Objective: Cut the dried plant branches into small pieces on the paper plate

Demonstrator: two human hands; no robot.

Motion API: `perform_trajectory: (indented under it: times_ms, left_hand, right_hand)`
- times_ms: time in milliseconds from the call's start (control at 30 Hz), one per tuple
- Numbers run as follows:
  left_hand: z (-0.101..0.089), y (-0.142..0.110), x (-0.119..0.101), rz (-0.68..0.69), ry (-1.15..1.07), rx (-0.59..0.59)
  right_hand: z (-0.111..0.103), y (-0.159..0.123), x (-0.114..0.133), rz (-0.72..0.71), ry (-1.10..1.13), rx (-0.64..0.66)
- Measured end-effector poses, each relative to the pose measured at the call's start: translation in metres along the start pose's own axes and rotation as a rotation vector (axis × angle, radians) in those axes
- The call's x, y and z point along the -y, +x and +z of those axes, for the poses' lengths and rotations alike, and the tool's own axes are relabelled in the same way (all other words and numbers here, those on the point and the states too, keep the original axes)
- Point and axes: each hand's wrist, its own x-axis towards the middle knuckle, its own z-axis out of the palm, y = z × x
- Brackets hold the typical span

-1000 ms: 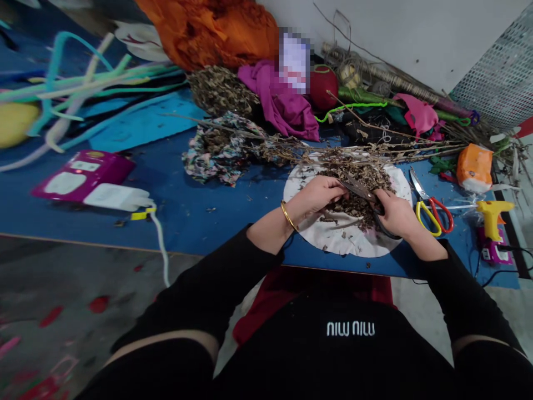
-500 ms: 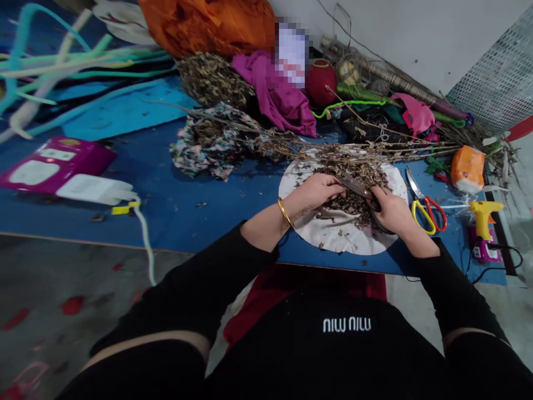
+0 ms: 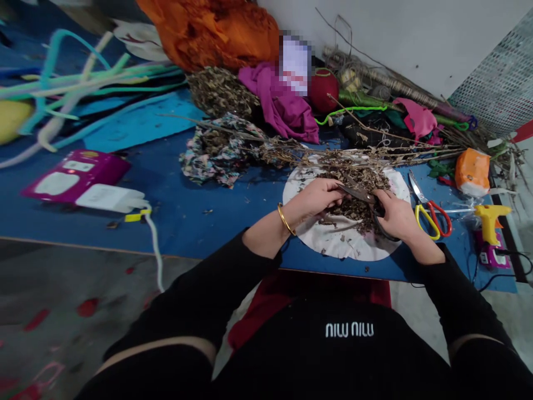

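Note:
Dark-handled scissors (image 3: 358, 193) are in my right hand (image 3: 397, 218), its fingers wrapped round the handles. The blades point left, slightly apart. My left hand (image 3: 318, 197), with a gold bangle at the wrist, is closed in a pinch right by the blade tips. What its fingers hold is too small to make out. Below both hands, crumbled dry brown leaves (image 3: 372, 179) lie heaped on a round white cloth (image 3: 333, 245). Long dry stems (image 3: 416, 154) run across the cloth's far edge.
On the blue table (image 3: 233, 222), red-and-yellow scissors (image 3: 431, 214) and a yellow glue gun (image 3: 491, 219) lie right. A purple power strip (image 3: 94, 166) is at left. Behind sit a floral cloth (image 3: 212, 161), a magenta cloth (image 3: 278, 105) and an orange bundle (image 3: 212, 33).
The view has shifted slightly, so everything appears a little lower and further right. The scissor blades look more parted than before. Both hands stay over the leaves.

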Motion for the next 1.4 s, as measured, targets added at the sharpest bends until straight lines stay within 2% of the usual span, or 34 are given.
perform_trajectory:
  times_ms: [267, 400, 500, 667, 1033, 1400]
  left_hand:
    - [0.001, -0.006, -0.007, -0.069, -0.027, -0.078]
    - [0.0, -0.004, -0.003, -0.004, 0.1, -0.103]
    - [-0.001, -0.001, 0.001, 0.048, 0.13, -0.097]
    - [-0.003, 0.003, 0.006, 0.059, 0.13, -0.094]
    - [0.0, 0.0, 0.0, -0.004, 0.09, -0.062]
    - [-0.003, 0.002, -0.001, -0.042, 0.055, -0.043]
  right_hand:
    - [0.002, -0.002, -0.003, 0.003, 0.016, 0.014]
    - [0.002, -0.001, -0.004, 0.009, 0.014, -0.01]
    - [0.001, 0.0, -0.001, 0.025, -0.02, 0.0]
    - [0.004, -0.001, 0.001, 0.014, -0.05, 0.012]
    - [0.009, 0.001, 0.0, -0.005, -0.065, -0.043]
    - [0.004, 0.001, 0.003, 0.041, -0.075, 0.051]
